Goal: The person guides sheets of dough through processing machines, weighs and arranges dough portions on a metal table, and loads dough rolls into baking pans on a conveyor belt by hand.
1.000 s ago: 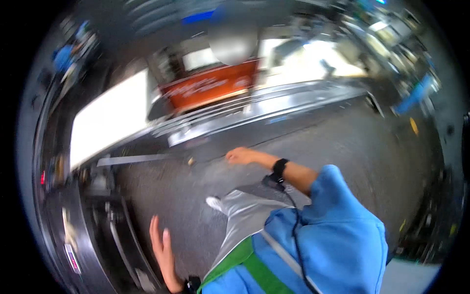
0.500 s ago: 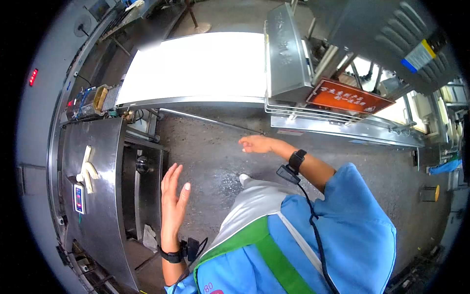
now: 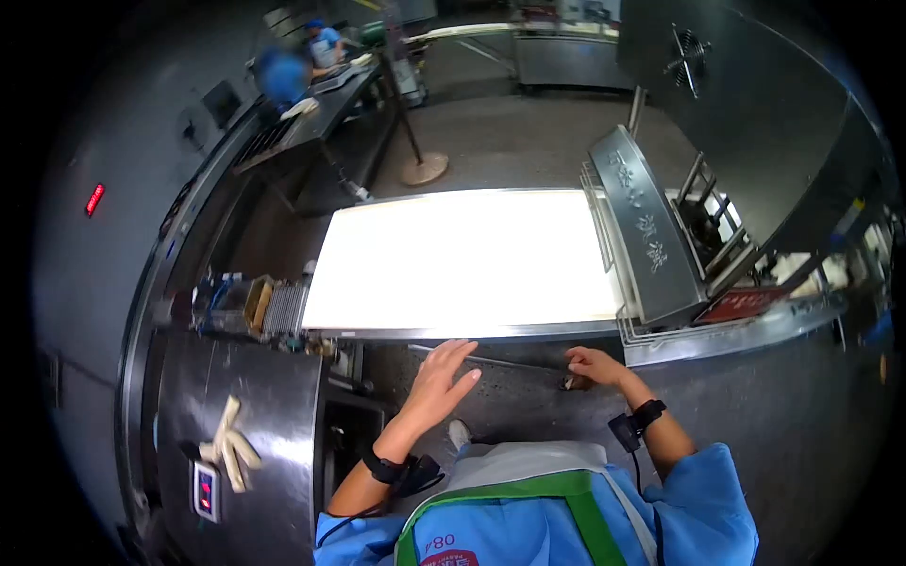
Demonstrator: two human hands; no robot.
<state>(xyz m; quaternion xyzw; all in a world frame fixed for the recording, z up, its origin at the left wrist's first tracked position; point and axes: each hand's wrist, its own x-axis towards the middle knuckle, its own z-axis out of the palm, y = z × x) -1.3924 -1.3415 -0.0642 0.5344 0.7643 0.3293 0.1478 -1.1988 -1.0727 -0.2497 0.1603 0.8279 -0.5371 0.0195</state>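
My left hand [image 3: 438, 385] is raised before the near edge of a bright white belt [image 3: 462, 259], fingers extended and apart, holding nothing. To its right, my right hand [image 3: 596, 366] hangs in the air near the same edge, its fingers partly curled and nothing visible in them. Both wrists wear black bands with small devices. At the lower left, pale dough-like strips [image 3: 229, 443] lie in a small pile on a steel table [image 3: 274, 396], beside a small device with a lit display [image 3: 206, 491].
A steel machine housing [image 3: 651, 226] stands at the belt's right end, and a roller unit [image 3: 281, 307] at its left. Two people in blue [image 3: 324, 47] are at a far table [image 3: 326, 113]. A post on a round base [image 3: 425, 169] stands beyond the belt.
The view has swung left, bringing the belt in front of me. My left hand has come forward to the belt's near edge, and my right hand now appears further right.
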